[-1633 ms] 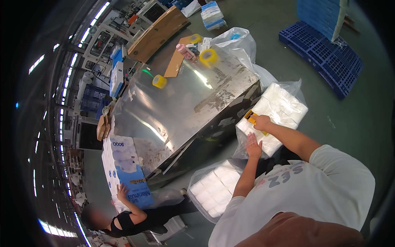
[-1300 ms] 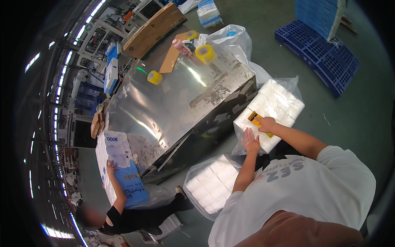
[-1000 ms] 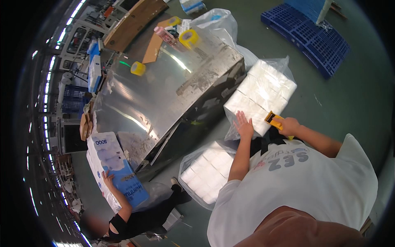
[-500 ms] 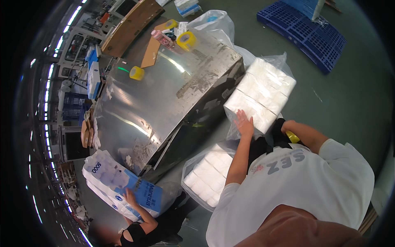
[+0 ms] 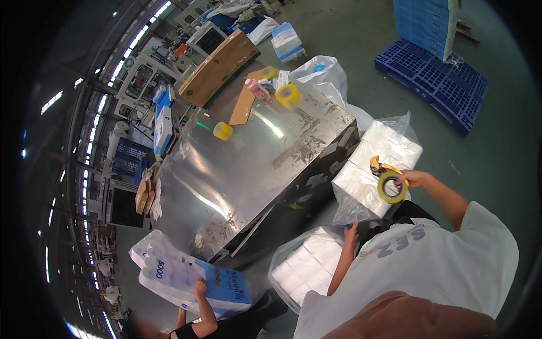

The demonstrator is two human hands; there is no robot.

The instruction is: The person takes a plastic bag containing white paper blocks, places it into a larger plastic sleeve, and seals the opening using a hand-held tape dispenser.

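A clear plastic bag (image 5: 353,210) wraps a block of white, paper-like packs (image 5: 389,141), lying against my front, beside the metal table. My right hand (image 5: 415,178) grips a tape dispenser (image 5: 391,187) by its yellow handle, over the block's near right part. It carries a wide yellowish roll. At the bag's near end, my left hand (image 5: 350,231) is closed on the loose plastic; its fingertips are partly hard to make out. Just left of that forearm sits a second clear bag (image 5: 276,263) of similar white packs (image 5: 310,263).
The metal table (image 5: 248,169) holds yellow tape rolls (image 5: 288,96), a pink bottle (image 5: 257,89) and cardboard (image 5: 243,107). A co-worker's hand (image 5: 200,286) touches a blue-and-white package (image 5: 175,271) at lower left. A blue pallet (image 5: 435,82) lies at far right.
My left hand has left the top of the block for the bag's near end. My right hand has risen from beside my body, bringing the tape dispenser over the block. The view has shifted.
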